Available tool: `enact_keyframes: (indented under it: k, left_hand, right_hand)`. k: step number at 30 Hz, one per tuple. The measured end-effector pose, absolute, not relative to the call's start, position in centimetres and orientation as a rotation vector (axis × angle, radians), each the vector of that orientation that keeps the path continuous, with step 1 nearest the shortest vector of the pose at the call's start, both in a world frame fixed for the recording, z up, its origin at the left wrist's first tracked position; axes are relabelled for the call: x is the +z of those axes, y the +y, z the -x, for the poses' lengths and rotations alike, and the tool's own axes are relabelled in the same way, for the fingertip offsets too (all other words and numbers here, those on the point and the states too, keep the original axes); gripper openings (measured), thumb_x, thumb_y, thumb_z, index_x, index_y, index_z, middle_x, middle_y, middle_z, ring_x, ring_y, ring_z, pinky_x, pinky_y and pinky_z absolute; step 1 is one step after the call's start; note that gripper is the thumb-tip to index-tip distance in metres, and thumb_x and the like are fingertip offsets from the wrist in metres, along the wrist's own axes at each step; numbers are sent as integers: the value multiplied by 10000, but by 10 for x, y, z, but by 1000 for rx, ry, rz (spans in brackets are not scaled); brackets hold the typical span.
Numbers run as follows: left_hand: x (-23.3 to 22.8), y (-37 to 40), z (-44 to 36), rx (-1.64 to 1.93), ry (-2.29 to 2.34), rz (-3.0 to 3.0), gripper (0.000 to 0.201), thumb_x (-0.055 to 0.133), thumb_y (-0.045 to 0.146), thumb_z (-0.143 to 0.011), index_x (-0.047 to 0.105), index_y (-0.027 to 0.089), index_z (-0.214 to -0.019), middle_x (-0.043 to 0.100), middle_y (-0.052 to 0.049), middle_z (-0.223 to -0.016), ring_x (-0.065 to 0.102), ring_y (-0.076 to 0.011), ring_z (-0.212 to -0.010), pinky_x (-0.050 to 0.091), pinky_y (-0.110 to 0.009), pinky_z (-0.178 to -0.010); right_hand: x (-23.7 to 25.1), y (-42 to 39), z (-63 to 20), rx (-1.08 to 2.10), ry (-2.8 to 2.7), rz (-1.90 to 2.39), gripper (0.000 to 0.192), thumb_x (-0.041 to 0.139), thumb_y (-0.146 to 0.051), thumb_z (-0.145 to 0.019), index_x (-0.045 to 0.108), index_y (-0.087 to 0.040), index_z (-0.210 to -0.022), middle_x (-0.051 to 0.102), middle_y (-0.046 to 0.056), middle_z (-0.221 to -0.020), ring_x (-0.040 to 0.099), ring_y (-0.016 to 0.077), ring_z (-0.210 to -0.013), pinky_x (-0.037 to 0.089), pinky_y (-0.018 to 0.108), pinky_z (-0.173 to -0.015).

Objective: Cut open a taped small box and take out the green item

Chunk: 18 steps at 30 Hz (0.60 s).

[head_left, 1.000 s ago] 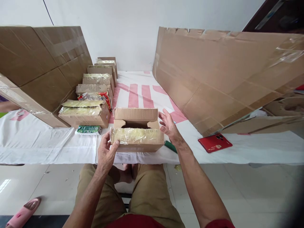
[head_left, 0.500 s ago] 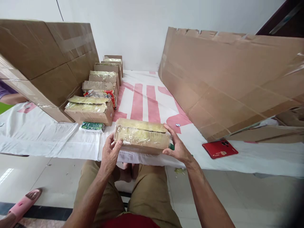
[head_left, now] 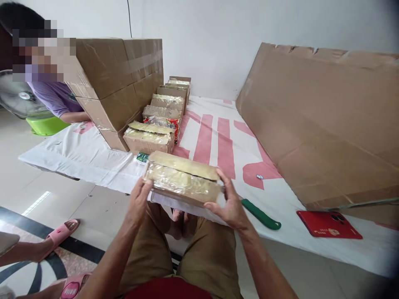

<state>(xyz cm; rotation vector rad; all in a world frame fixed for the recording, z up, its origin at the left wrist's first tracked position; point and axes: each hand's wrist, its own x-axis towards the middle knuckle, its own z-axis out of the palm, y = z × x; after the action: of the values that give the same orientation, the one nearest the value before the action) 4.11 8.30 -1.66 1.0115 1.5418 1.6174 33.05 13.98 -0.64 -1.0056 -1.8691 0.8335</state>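
Small carton (head_left: pixel 179 178): ctr. of frame, just below mid-height, over the front edge of the white cloth (head_left: pixel 102 160); long axis slopes down toward frame R. From where I stand, can't tell if its base touches the cloth. Narrow dark gap runs along the taped flap.

L. hand (head_left: pixel 139 205): thumb and fingers gripping the carton's L. end. R. hand (head_left: pixel 231 207): thumb and fingers spread around its R. end, gripping.

Adj. items: green handle (head_left: pixel 261 214), lower R. of ctr., near R. hand; red phone (head_left: pixel 328 224), lower R.; green-and-white pkt. (head_left: pixel 142 158), L. of ctr., partly behind the carton; row of ctns. (head_left: pixel 149 142), upper ctr.-L. Co-worker in purple top (head_left: pixel 51 97): upper L.
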Motion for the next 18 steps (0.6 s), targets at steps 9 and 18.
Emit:
enact_keyframes:
  k: [9,18]
  left_hand:
    - [-14,72,89,1836,1857,-669,447,683,636,-810,652,213,-951,630,-19,-975,613,-191,-936,554,-328,-846]
    - [-43,100,96,1867,1802,-627,577,589,735,-843,642,225,-1106,665,-72,-1174,642,-235,-1109,534,-369,-960]
  right_hand:
    - [-11,167,-171,1007,-1940,795,1148,853,-619,-765,261,-261,-1680,278,153,-1741,267,369,-1612,356,576,-1270]
    - [-35,174,-158,1091,-1887,870,1157,808,-667,-798,202,-247,-1689,299,183,-1722,330,381,-1578,469,572,-1175]
